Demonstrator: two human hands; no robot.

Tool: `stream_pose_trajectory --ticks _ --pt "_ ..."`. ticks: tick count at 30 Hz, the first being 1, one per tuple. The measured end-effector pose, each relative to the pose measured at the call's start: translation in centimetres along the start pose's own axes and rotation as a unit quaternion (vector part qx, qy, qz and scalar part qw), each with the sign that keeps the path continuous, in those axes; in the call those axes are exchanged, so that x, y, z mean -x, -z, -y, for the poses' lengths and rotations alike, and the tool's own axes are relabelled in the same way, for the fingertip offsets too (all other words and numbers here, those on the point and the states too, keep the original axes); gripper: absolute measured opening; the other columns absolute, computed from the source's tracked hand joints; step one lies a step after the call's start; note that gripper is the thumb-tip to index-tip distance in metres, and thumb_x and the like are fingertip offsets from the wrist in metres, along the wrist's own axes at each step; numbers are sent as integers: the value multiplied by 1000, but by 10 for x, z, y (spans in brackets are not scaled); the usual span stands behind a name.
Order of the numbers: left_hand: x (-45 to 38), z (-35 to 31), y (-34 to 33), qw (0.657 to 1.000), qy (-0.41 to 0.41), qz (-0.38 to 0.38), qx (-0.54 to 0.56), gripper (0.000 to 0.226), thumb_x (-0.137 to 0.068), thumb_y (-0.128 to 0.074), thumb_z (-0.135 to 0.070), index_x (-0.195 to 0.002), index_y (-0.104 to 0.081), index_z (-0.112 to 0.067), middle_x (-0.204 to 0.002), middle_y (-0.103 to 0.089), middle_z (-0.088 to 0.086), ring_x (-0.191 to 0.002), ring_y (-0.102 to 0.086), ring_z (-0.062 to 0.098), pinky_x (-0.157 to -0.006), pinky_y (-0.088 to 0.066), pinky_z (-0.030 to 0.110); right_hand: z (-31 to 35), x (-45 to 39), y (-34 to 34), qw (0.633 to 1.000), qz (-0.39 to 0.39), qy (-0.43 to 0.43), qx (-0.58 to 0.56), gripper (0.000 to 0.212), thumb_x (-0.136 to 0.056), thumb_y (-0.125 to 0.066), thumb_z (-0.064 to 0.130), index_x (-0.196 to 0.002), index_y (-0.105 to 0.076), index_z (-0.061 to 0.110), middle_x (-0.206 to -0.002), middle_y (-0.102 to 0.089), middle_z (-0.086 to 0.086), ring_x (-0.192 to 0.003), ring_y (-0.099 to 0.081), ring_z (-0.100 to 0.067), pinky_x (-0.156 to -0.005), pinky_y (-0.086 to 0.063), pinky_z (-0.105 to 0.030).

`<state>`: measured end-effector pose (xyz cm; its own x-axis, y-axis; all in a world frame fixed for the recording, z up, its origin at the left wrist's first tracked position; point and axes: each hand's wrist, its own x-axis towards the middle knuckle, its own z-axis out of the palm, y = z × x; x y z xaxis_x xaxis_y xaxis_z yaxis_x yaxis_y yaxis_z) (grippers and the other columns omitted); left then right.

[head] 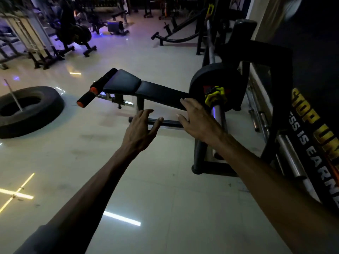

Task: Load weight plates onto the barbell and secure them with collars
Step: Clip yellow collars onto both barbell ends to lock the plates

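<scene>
A black weight plate [207, 77] sits on the barbell's steel sleeve [218, 114], which points toward me from the rack. A yellow collar [214, 97] is clamped on the sleeve against the plate. My right hand [198, 123] hovers just left of the sleeve end with fingers spread, holding nothing. My left hand [141, 131] floats farther left over the bench's floor bar, fingers loosely extended and empty. The rest of the barbell runs away behind the plate toward the far upright.
A black decline bench [146, 87] with orange-tipped foam rollers lies left of the plate. The black rack frame [271, 74] stands on the right beside a wall with yellow lettering. A large tyre [27, 110] lies on the tiled floor at left. Other machines stand in the back.
</scene>
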<state>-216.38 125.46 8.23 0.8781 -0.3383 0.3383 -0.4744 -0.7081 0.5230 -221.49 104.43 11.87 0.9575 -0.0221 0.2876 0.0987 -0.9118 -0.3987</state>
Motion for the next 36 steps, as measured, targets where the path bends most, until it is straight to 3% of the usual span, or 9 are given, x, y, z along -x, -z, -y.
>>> stream_pose_trajectory --ticks 3,9,15,21,36 --pt "8 49 29 999 18 -22 -33 61 -102 -51 -57 -143 -50 -12 -142 -58 9 -126 -57 26 -94 -46 33 37 -21 -30 1000 19 8 0 61 -104 -53 37 -155 -38 8 -159 -39 -11 -147 -39 -29 -117 -40 -43" --pt "17 157 95 992 73 -29 -103 70 -102 -47 -60 -153 -39 -15 -153 -50 7 -137 -49 26 -102 -49 45 116 -66 -103 998 47 33 -7 60 -104 -52 39 -155 -38 9 -160 -38 -10 -147 -39 -28 -114 -42 -43" --pt "22 251 150 977 123 -43 -166 74 -100 -45 -63 -153 -40 -12 -153 -51 8 -141 -46 26 -107 -46 45 195 -115 -183 995 70 73 -7 56 -103 -53 41 -149 -44 11 -155 -45 -9 -142 -45 -30 -111 -46 -46" --pt "13 360 185 961 201 -44 -184 78 -99 -42 -68 -155 -36 -14 -156 -47 7 -142 -46 26 -110 -45 44 258 -180 -269 984 126 124 -8 59 -105 -48 43 -154 -38 11 -158 -41 -9 -142 -44 -30 -112 -44 -45" --pt "-138 619 260 930 314 -20 -192 76 -101 -40 -65 -156 -34 -13 -159 -44 9 -144 -44 27 -112 -43 46 383 -453 -463 962 209 167 -48 58 -107 -45 38 -156 -34 11 -163 -35 -10 -150 -34 -27 -115 -42 -46"
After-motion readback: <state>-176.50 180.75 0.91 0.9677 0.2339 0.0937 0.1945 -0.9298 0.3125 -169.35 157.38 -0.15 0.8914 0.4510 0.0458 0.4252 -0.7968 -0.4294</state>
